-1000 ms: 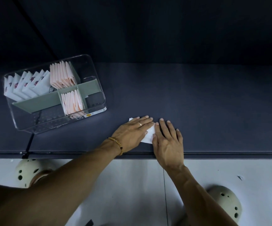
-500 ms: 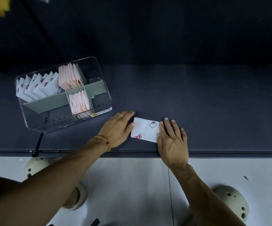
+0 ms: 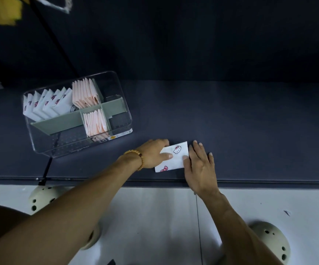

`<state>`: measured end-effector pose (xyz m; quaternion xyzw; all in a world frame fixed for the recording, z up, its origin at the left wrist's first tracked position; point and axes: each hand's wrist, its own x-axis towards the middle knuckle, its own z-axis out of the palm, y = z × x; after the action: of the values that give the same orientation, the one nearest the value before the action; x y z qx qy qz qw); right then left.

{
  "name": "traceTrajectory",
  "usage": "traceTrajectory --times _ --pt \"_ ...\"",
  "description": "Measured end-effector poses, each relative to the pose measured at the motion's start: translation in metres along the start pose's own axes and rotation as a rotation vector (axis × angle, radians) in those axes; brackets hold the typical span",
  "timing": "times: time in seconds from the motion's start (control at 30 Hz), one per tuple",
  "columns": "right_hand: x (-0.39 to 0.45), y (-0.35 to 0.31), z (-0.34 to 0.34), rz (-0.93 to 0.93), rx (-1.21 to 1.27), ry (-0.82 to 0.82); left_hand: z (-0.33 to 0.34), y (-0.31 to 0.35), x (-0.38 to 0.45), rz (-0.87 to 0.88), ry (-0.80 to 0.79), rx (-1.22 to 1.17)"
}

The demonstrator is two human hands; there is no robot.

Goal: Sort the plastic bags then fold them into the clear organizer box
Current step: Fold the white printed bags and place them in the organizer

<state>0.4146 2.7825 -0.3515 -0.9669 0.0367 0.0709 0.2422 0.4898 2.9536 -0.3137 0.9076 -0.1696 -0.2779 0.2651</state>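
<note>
While the clear organizer box (image 3: pixel 78 119) sat at the left of the dark table (image 3: pixel 231 121), already holding white and pink folded bags, the left hand (image 3: pixel 153 153) had returned onto the white cartoon-print plastic bag (image 3: pixel 172 156) near the table's front edge, thumb pinching its left flap. The right hand (image 3: pixel 199 165) pressed flat-fingered on the right edge. Another fold looked underway, so boxing remained ahead.

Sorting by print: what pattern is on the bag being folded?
White bag with cartoon cat face and pink bow; head view.

both hands (image 3: pixel 155 153) (image 3: pixel 199 165) press a folded white bag (image 3: pixel 176 156) on the table (image 3: pixel 250 131).
</note>
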Motion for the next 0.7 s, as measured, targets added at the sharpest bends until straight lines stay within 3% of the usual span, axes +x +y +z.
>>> traceTrajectory --times 0.1,0.23,0.47,0.57,0.7 --pt "0.009 -0.029 -0.017 0.047 0.339 -0.013 -0.022 -0.008 -0.025 0.012 0.061 -0.349" --pt "0.026 -0.086 -0.041 0.05 0.662 -0.051 -0.055 -0.026 -0.056 -0.013 0.243 -0.613" --pt "0.051 -0.176 -0.047 -0.074 0.818 -0.071 -0.108 -0.077 -0.095 -0.089 0.651 -0.807" --pt "0.065 -0.206 -0.042 -0.081 0.842 -0.019 -0.124 -0.108 -0.102 -0.124 0.861 -0.717" --pt "0.083 -0.239 -0.034 -0.05 0.921 0.042 -0.143 -0.15 -0.1 -0.297 1.149 -0.31"
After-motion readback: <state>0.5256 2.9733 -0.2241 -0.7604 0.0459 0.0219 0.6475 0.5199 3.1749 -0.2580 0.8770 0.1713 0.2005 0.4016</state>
